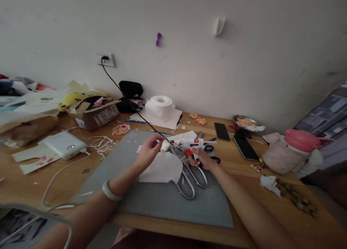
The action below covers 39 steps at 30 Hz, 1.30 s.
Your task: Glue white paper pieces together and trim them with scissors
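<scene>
My right hand (202, 158) is wrapped round the handle of a white hot glue gun (191, 142) with a red trigger, its nozzle pointing left. My left hand (149, 150) is beside the nozzle, thumb and fingers curled together; whatever is between them is too small to make out. A crumpled white tissue (165, 145) lies right by those fingertips. Below is a sheet of white paper (161, 168) on the grey cutting mat (173, 204). Grey-handled scissors (187, 185) lie partly beside the paper, their blades mostly hidden. Black-handled scissors (215, 159) are partly covered by my right hand.
A black cord (146, 121) runs from the wall socket (105, 59) down towards the nozzle area. Behind the mat stands a paper roll (159, 108). A cardboard box (94, 115) and white power bank (65, 145) are left; phones (245, 147) and a pink-lidded jug (290, 151) are right.
</scene>
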Each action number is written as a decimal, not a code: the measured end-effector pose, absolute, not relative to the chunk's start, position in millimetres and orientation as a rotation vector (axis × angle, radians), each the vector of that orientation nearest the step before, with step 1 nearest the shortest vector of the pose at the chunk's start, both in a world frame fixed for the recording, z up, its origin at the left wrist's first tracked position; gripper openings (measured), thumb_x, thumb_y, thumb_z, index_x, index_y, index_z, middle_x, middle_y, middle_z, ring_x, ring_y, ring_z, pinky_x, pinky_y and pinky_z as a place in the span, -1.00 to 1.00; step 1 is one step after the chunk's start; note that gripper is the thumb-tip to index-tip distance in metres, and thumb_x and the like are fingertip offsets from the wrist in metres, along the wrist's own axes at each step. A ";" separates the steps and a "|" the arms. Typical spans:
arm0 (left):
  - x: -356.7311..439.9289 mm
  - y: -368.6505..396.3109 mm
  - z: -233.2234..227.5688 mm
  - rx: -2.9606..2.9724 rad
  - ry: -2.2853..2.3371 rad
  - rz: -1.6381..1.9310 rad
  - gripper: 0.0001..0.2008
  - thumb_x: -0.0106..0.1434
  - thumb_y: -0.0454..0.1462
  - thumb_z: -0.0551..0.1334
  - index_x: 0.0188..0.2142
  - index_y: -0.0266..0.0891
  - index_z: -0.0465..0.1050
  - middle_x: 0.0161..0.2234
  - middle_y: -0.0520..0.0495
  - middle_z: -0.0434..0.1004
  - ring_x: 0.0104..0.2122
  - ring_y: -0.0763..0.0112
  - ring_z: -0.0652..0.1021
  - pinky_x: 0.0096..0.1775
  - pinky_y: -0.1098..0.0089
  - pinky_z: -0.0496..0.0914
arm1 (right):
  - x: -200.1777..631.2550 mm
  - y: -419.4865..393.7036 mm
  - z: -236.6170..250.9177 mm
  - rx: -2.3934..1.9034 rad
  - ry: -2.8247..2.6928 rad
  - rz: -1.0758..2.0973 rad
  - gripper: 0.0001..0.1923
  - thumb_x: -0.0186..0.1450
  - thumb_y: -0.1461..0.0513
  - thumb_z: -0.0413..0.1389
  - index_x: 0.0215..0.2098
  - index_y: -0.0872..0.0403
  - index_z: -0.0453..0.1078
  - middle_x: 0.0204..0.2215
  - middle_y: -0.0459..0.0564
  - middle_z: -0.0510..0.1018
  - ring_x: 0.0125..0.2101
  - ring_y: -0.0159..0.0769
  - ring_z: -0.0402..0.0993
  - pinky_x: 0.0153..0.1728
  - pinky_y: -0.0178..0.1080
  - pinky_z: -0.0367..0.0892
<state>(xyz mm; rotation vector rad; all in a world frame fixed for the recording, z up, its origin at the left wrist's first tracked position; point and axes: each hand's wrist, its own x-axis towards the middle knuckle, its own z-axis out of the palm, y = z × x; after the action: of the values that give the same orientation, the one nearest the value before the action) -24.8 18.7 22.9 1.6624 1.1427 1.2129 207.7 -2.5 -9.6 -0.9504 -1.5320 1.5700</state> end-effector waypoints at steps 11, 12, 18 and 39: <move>-24.1 19.9 19.7 1.724 1.164 1.169 -0.84 0.07 -0.16 0.17 -0.47 -0.21 0.32 -0.62 0.11 0.28 -0.61 0.52 0.29 -0.55 0.49 0.18 | 207.9 -1.5 -11.6 -0.939 -1.483 1.619 -0.55 0.15 -0.08 0.00 -0.38 0.16 0.38 -0.78 -0.25 0.21 -0.79 -0.53 -0.01 -0.72 -0.37 -0.11; -24.2 20.1 19.6 1.736 1.166 1.165 -0.85 0.07 -0.17 0.17 -0.47 -0.21 0.33 -0.63 0.12 0.28 -0.61 0.52 0.30 -0.55 0.49 0.17 | 207.8 -1.5 -11.4 -0.941 -1.484 1.616 -0.55 0.15 -0.08 0.00 -0.38 0.16 0.38 -0.78 -0.25 0.21 -0.79 -0.53 -0.01 -0.72 -0.37 -0.11; -23.5 19.3 21.9 1.693 1.195 1.170 -0.86 0.08 -0.18 0.13 -0.45 -0.21 0.35 -0.67 0.13 0.28 -0.62 0.48 0.35 -0.54 0.46 0.20 | 207.6 -1.6 -10.8 -0.931 -1.500 1.606 -0.53 0.16 -0.09 -0.01 -0.39 0.16 0.37 -0.79 -0.24 0.20 -0.79 -0.53 0.00 -0.72 -0.37 -0.10; -23.2 20.9 20.3 1.699 1.253 1.140 -0.84 0.08 -0.15 0.12 -0.48 -0.19 0.30 -0.69 0.13 0.27 -0.65 0.47 0.32 -0.55 0.46 0.16 | 206.8 -1.5 -10.4 -0.922 -1.471 1.634 -0.53 0.15 -0.09 0.00 -0.35 0.17 0.38 -0.78 -0.25 0.22 -0.80 -0.55 -0.03 -0.74 -0.39 -0.11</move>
<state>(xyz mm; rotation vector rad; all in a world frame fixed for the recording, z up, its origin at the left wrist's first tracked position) -23.2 20.9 20.3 1.6988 1.2527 1.1400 206.8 -1.5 -10.4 -0.9219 -1.4712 1.6344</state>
